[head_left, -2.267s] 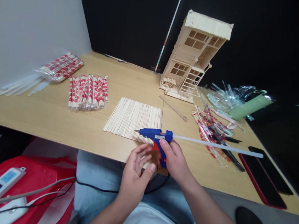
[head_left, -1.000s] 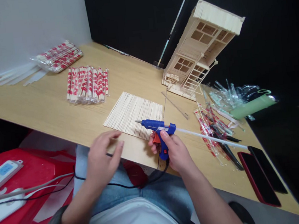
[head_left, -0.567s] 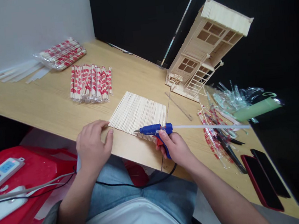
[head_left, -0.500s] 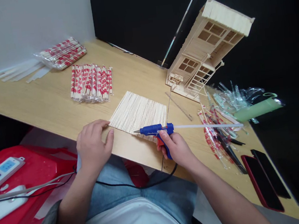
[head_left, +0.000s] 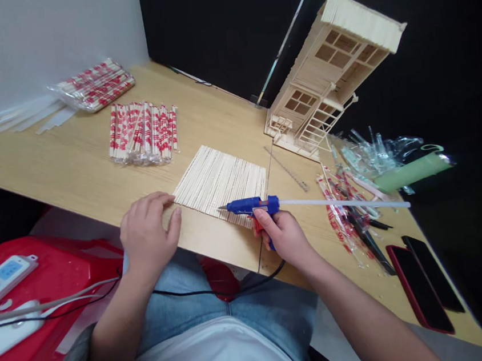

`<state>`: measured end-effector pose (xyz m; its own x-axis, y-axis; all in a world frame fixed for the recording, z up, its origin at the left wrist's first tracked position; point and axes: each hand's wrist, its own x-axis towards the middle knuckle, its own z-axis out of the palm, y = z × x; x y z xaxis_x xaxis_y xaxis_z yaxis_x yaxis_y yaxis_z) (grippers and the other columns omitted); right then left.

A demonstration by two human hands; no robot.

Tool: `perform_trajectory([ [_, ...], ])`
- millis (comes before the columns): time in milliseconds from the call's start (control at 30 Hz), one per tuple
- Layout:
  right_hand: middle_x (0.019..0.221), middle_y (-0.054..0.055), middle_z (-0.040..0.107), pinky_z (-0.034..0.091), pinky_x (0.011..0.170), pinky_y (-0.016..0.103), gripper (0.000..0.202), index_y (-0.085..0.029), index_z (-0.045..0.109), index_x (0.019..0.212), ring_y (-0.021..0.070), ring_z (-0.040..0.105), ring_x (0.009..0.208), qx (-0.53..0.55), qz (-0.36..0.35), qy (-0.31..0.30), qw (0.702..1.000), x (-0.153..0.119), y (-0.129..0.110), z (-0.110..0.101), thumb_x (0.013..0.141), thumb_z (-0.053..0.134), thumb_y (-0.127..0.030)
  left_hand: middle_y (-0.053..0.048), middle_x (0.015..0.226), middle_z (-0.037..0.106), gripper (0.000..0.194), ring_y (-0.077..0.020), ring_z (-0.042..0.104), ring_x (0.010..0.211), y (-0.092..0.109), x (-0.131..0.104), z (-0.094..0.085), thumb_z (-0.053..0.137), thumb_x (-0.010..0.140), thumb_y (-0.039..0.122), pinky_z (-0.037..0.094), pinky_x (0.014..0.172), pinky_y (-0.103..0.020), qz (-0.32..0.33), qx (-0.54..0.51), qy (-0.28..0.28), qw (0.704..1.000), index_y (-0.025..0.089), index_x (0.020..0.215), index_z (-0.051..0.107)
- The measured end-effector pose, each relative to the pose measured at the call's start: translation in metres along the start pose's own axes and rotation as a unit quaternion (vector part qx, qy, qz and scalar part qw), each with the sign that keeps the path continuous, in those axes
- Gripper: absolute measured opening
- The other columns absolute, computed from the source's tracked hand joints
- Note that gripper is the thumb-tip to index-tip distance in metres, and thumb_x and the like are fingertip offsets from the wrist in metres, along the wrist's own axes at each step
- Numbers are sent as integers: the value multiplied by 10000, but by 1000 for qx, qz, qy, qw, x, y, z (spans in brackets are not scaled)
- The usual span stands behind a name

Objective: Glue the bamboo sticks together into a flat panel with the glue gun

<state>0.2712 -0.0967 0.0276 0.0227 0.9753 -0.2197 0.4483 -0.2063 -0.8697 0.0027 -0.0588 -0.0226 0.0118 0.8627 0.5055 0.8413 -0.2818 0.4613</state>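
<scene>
A panel of pale wooden sticks laid side by side point(head_left: 223, 179) lies flat near the table's front edge. My right hand point(head_left: 281, 233) is wrapped round the handle of a blue glue gun point(head_left: 247, 205), whose tip points left over the panel's lower part. A long white glue stick point(head_left: 347, 202) sticks out of its back. At the panel's left corner, my left hand point(head_left: 149, 230) touches the sticks with a fingertip; its thumb is apart and it holds nothing.
Red-and-white wrapped chopsticks point(head_left: 143, 133) and a packed bundle point(head_left: 93, 87) lie at the back left. A wooden model house point(head_left: 320, 80) stands behind. Wrappers point(head_left: 337, 216), a green tube point(head_left: 414, 172) and two phones point(head_left: 420, 288) lie right. A red stool point(head_left: 69, 267) holds power strips.
The glue gun's tip has shifted slightly right and up over the panel, and the glue stick reaches further right. My left hand stays at the panel's corner.
</scene>
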Motion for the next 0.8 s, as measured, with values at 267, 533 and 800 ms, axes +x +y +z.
perform_trajectory([
  [267,512,6,537,354,455,257,673,-204,549,584,126,479,426,-60,-25,12,998,4,0,-3,941,435,-763,-115,1196,714,294,-318,633,1145,0,0,0,515,981,408,462,992,-455,-3,-1,1,1000,202,1130,662],
  [533,466,8,517,358,477,267,662,-213,543,572,145,489,430,-85,-22,23,996,1,0,-6,944,436,-750,-122,1199,711,301,-324,627,1151,1,0,0,513,984,413,459,994,-465,-4,-6,-2,1000,195,1127,664],
  [800,466,-1,531,376,498,260,659,-186,651,641,141,499,437,-30,-30,-5,999,-2,-1,-6,968,446,-720,-120,1193,713,293,-319,632,1143,0,0,0,516,986,403,463,984,-449,2,5,2,1000,188,1120,665],
])
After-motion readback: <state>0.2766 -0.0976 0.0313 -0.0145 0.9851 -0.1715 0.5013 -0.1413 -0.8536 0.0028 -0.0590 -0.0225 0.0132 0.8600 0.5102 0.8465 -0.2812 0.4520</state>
